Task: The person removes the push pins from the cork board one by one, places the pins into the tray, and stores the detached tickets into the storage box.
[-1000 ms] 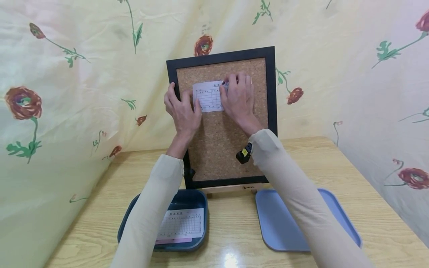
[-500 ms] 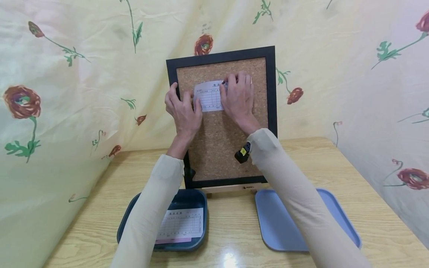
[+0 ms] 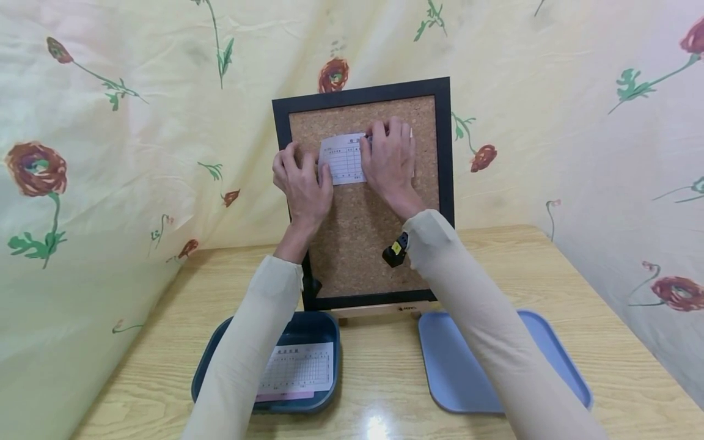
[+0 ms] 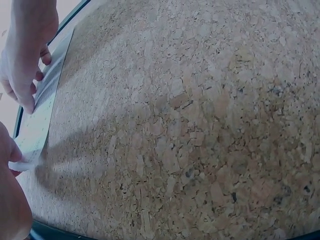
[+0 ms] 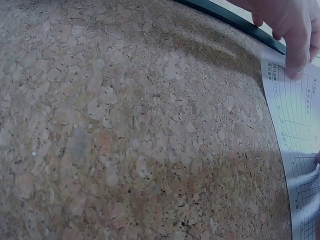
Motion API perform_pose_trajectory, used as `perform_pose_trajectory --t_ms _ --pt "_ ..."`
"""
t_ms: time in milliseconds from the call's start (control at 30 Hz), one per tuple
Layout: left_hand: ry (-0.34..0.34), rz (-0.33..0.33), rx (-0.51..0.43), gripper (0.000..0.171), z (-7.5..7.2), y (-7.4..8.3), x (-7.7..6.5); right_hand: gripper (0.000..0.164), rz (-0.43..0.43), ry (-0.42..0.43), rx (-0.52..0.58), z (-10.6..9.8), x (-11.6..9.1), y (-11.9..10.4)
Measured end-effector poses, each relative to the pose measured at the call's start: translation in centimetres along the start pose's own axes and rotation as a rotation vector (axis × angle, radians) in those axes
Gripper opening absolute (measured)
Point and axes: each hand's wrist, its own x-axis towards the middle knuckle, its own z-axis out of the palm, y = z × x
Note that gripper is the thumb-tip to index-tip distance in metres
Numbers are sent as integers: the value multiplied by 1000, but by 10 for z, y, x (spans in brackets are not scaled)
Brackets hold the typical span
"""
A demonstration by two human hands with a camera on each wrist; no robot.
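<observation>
A framed cork board (image 3: 374, 238) stands upright on the table, leaning slightly. A white printed receipt slip (image 3: 343, 160) lies against its upper part, its left edge bowed off the cork. My left hand (image 3: 304, 186) pinches that left edge, thumb on the front and a fingertip behind, as the left wrist view shows. My right hand (image 3: 389, 162) covers the slip's right half, fingers curled against it. Something small and dark shows between right thumb and forefinger; I cannot tell what. In the right wrist view the slip (image 5: 292, 145) curves along the right side.
A dark blue tray (image 3: 337, 366) at front left holds another printed slip (image 3: 308, 366) and a pink sheet (image 3: 283, 396). At front right lies a light blue tray (image 3: 459, 373), partly under my right sleeve. A flowered cloth (image 3: 511, 104) hangs behind the wooden table (image 3: 379, 360).
My left fingers have come down and right, off the frame's edge. The slip's left edge has shifted slightly right and bows more. My right hand has hardly moved.
</observation>
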Motion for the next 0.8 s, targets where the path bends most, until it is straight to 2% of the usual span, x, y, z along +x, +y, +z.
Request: perform_pose_trajectory --t_ms 333,533,800 --pt "8 16 -47 25 -1 3 1 29 20 -2 4 0 0 -1" --pt "-20 17 -83 26 -3 8 2 29 22 -8 8 0 1 0" --pt "-65 -33 -225 24 -3 11 4 26 24 -10 32 -1 2 1"
